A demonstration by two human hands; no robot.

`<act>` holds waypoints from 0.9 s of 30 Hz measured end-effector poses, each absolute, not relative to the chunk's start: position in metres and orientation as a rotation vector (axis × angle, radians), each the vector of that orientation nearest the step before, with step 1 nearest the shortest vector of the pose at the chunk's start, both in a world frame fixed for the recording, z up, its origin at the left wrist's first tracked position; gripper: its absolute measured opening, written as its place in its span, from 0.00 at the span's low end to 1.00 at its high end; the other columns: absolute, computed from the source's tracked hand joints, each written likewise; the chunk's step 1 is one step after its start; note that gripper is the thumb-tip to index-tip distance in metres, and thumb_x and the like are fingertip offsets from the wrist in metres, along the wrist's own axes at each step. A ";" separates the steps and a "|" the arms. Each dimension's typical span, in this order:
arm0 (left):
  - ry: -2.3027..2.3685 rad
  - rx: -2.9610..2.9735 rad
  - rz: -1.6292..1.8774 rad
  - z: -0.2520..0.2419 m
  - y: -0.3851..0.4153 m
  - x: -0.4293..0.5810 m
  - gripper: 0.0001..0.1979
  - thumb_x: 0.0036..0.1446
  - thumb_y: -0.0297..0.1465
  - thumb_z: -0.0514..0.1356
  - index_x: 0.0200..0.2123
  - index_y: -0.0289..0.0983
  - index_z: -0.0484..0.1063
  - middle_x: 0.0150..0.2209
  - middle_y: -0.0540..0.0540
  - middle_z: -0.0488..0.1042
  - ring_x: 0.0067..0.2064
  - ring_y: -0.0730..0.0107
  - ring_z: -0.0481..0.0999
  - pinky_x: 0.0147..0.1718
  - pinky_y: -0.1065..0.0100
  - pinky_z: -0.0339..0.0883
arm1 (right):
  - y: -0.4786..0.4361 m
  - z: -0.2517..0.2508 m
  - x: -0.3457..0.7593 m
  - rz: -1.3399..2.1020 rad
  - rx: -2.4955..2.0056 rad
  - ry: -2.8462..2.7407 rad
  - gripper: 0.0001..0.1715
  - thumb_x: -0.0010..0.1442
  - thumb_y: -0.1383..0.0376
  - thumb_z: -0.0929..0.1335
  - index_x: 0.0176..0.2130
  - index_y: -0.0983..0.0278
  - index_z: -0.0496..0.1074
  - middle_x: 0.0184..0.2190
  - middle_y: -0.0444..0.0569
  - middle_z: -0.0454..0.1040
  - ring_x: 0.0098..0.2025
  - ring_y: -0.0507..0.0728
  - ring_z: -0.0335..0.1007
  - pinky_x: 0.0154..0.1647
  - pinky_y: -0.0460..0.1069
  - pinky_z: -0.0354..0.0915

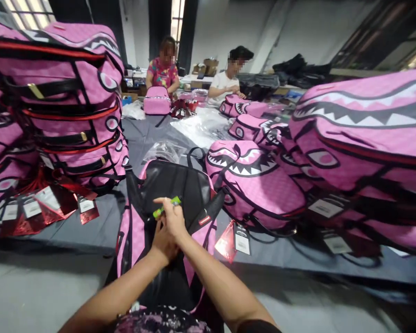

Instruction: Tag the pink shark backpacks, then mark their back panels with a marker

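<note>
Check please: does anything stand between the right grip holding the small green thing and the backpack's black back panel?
Nothing visible does. The right grip holds the green thing over the black back panel, and nothing shows between them. The left grip is lower, partly hidden by the right.

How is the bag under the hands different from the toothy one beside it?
The near bag shows its black back and straps; the toothy bag shows its pink shark face. The near bag hangs over the table edge; the toothy bag lies fully on it. Both are pink.
</note>
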State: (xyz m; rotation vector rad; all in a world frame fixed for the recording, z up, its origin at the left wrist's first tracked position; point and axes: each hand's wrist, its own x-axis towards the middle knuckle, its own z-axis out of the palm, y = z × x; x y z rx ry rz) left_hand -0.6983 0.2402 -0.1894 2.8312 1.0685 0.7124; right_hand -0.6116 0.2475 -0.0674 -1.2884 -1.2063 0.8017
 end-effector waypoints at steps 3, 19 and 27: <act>1.159 2.793 0.779 -0.182 0.235 -0.720 0.26 0.62 0.27 0.51 0.64 0.35 0.59 0.65 0.37 0.61 0.69 0.51 0.54 0.64 0.41 0.51 | 0.235 -0.132 -0.582 0.515 -1.308 -1.193 0.23 0.65 0.54 0.63 0.53 0.63 0.72 0.42 0.54 0.77 0.42 0.59 0.76 0.47 0.55 0.71; 0.212 3.272 -0.080 -0.054 0.412 -0.585 0.20 0.61 0.45 0.58 0.37 0.33 0.76 0.37 0.40 0.77 0.44 0.57 0.74 0.49 0.54 0.60 | 0.224 -0.147 -0.531 0.031 -1.226 -1.296 0.31 0.62 0.76 0.66 0.60 0.58 0.60 0.52 0.54 0.74 0.50 0.58 0.75 0.50 0.57 0.73; -0.085 3.207 -0.104 -0.048 0.398 -0.602 0.18 0.53 0.46 0.65 0.34 0.36 0.75 0.35 0.44 0.76 0.41 0.61 0.70 0.44 0.59 0.55 | 0.230 -0.170 -0.520 0.368 -1.375 -0.777 0.15 0.67 0.62 0.64 0.52 0.63 0.66 0.34 0.47 0.77 0.30 0.53 0.76 0.31 0.50 0.73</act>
